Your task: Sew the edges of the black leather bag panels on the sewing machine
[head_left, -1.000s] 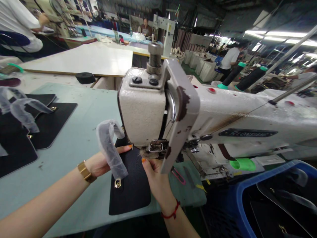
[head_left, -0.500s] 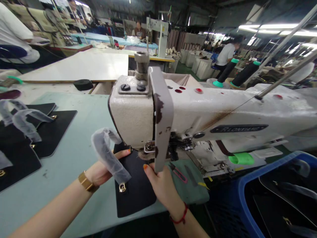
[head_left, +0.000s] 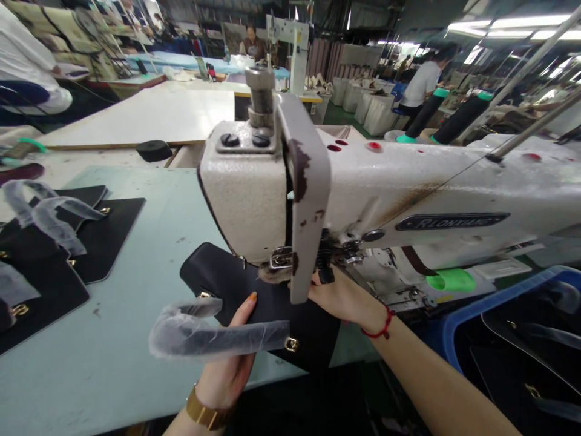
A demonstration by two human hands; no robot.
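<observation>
A black panel [head_left: 313, 333] lies slanted under the head of a white sewing machine [head_left: 245, 200]. Its plastic-wrapped handle [head_left: 236, 340], fixed with gold rings, arches toward the left. My left hand [head_left: 231, 363] grips the panel's near edge, thumb on top and fingers underneath, partly behind the handle. Behind the machine's guard, my right hand [head_left: 340, 293] rests at the panel's right part; its fingertips are hidden by the guard and machine parts.
Several black panels with wrapped handles [head_left: 113, 236] lie on the pale green table [head_left: 136, 339] at left. A blue basket [head_left: 449, 339] with more panels stands at right. Black thread cones [head_left: 463, 118] stand behind the machine. People sit farther back.
The panel has turned so its far end points left, and its handle now lies crosswise. My left hand has moved right and nearer; my right hand has gone right and up, behind the guard.
</observation>
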